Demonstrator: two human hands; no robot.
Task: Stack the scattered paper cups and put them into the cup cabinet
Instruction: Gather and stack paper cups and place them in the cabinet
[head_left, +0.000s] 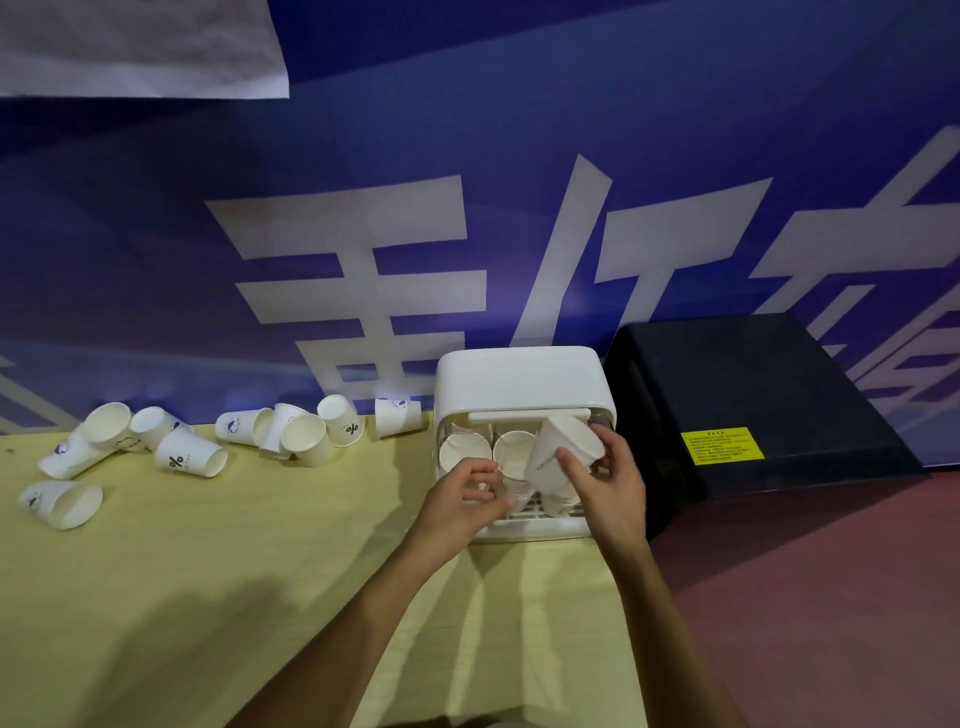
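Note:
A white cup cabinet (519, 376) stands on the yellow table (208, 597), its front open. Several white paper cups (464, 450) sit inside it, mouths up. My right hand (605, 483) grips a tilted stack of paper cups (561, 449) at the cabinet's opening. My left hand (467, 496) has its fingers curled on cups at the front of the cabinet. Several loose paper cups (192, 460) lie scattered along the table's far left edge, most on their sides.
A black box (753, 395) with a yellow label (723, 446) stands right of the cabinet on a reddish floor. A blue banner with large white characters (363, 291) hangs behind the table.

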